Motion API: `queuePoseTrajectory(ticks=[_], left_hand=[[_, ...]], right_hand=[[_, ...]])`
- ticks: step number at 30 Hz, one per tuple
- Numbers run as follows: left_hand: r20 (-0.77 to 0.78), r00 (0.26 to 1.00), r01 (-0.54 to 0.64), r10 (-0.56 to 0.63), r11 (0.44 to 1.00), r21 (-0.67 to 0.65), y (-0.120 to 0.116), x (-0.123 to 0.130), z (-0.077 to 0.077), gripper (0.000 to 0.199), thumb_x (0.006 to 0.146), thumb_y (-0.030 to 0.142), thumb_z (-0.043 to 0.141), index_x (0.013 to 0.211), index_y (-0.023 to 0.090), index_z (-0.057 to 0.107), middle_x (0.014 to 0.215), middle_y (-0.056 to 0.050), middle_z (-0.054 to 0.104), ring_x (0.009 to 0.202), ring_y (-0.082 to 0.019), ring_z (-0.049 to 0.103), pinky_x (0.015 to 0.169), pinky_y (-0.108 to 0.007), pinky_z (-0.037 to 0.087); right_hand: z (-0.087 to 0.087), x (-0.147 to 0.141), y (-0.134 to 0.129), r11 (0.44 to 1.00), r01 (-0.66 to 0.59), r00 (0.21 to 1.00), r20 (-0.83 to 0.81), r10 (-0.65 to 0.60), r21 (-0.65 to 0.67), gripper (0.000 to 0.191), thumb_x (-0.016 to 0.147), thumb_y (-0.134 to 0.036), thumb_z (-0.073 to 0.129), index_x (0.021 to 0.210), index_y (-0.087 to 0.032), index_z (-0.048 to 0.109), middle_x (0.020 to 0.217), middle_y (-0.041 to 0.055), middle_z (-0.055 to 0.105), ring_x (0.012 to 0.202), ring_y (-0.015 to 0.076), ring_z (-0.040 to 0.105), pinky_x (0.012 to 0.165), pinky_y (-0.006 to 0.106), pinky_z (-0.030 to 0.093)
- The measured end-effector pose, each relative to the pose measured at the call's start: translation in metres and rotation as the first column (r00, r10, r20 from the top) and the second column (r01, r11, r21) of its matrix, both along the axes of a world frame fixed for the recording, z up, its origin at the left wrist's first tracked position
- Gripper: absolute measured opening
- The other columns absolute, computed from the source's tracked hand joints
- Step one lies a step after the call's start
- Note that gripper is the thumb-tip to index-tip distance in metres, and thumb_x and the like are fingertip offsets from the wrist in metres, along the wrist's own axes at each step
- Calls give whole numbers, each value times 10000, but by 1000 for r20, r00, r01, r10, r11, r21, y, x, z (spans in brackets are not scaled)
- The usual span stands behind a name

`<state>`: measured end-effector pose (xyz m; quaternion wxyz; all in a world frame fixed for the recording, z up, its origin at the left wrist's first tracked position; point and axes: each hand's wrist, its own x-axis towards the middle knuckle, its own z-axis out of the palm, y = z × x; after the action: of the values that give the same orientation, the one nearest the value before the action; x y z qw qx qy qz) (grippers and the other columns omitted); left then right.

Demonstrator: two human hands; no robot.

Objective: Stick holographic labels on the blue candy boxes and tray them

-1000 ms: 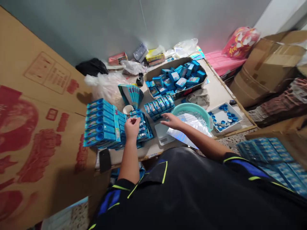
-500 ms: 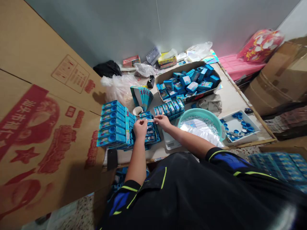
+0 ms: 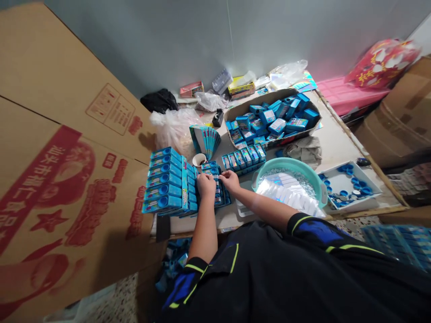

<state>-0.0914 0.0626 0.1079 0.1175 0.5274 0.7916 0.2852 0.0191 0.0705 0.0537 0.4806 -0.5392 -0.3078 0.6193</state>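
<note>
**Hands.** Left hand (image 3: 206, 186): fingers curled narrow, resting on the top of the blue packs (image 3: 218, 199). Right hand (image 3: 229, 181): likewise narrow, fingertips down on the same packs, just beside the left hand. Whether either hand grips a pack cannot be told; the fingers hide the contact.

**Packs.** Lying on the table (image 3: 333, 143), between the stack (image 3: 164, 184) of larger blue boxes and the row (image 3: 242, 160) of upright packs. The stack touches them on the left side.

**Containers.**
- Cardboard tray (image 3: 242, 109): heaped with loose blue boxes (image 3: 269, 121).
- Teal basin (image 3: 286, 162): pale granules (image 3: 296, 179) and a foil bag (image 3: 289, 195).
- White tray (image 3: 353, 169): blue caps (image 3: 350, 179) and small silver discs (image 3: 341, 196).
- Paper cup (image 3: 199, 160): dark contents, not identifiable.
- Plastic bag (image 3: 175, 130): contents not visible.

**Nearby.** Fan of cards (image 3: 205, 141) stands just behind the cup.

**Hidden or unclear.** A white object (image 3: 240, 208) shows only at its edge under the right forearm. The print on the packs is too small to read. The blue stock (image 3: 397, 244) at lower right is cut off by the frame. Blue items (image 3: 171, 264) below the table edge lie in shadow, partly blocked by the person's body.
</note>
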Motion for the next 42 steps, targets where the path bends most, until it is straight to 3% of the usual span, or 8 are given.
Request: queuePoseTrajectory(ticks=[4,8,11,14,22,29,33,42], left_hand=[[10,999,-33,33,999,39,-3,6,0,330,829,89,545,1156,135,556,1231,-222,569,1093,-299,617,985,-463,500],[-64,997,37,-31,995,91,-27,11,11,347,850,36,446,1137,166,593,1255,-192,568,1140,-293,612,1002,-451,496],[-190,976,119,-107,992,52,-55,13,20,290,923,123,436,1125,165,639,1228,-171,614,1165,-286,616,1025,-410,495],[-240,970,18,-46,993,-117,-73,16,26,338,962,268,493,1253,148,615,1248,-174,645,1147,-307,632,977,-406,521],[-270,962,-110,30,952,-285,-52,29,34,360,957,415,520,1108,149,711,1191,-198,661,1076,-322,651,878,-395,512],[-231,971,-125,64,958,-259,-46,25,31,247,944,322,518,882,191,718,1032,-147,711,958,-272,671,798,-341,492],[-239,970,-101,46,970,-221,-44,23,31,234,973,314,477,926,204,677,1104,-132,711,1059,-259,654,856,-327,489],[-257,966,-55,-3,974,-221,-36,25,23,240,1012,288,395,1060,201,614,986,-125,723,900,-253,692,759,-341,515]], right_hand=[[-3,-3,-4,994,-49,999,-21,47,-99,251,641,-258,772,678,-229,526,613,-43,537,639,145,542,640,280,468],[-4,18,-19,968,-156,982,-141,129,-197,349,591,-298,845,658,-222,511,540,-56,493,525,134,518,520,268,411],[1,59,-39,962,-186,962,-237,136,-202,413,548,-344,899,720,-212,548,610,-50,554,569,131,573,541,254,424],[8,116,-62,954,-202,938,-324,122,-223,473,528,-383,922,811,-229,576,684,-40,603,635,143,621,571,257,452],[3,239,-115,921,-41,891,-431,-142,-387,487,521,-277,928,895,-268,617,733,-54,621,651,118,621,540,213,485],[-9,255,-133,904,10,900,-389,-194,-427,464,504,-314,929,840,-244,617,681,-58,610,608,103,621,531,200,487],[-16,260,-136,927,69,944,-277,-180,-369,490,499,-391,929,868,-238,647,707,-24,649,646,142,650,561,238,499],[-24,264,-144,971,140,988,-31,-149,-195,447,580,-503,858,838,-209,640,746,4,666,688,156,650,628,269,477]])
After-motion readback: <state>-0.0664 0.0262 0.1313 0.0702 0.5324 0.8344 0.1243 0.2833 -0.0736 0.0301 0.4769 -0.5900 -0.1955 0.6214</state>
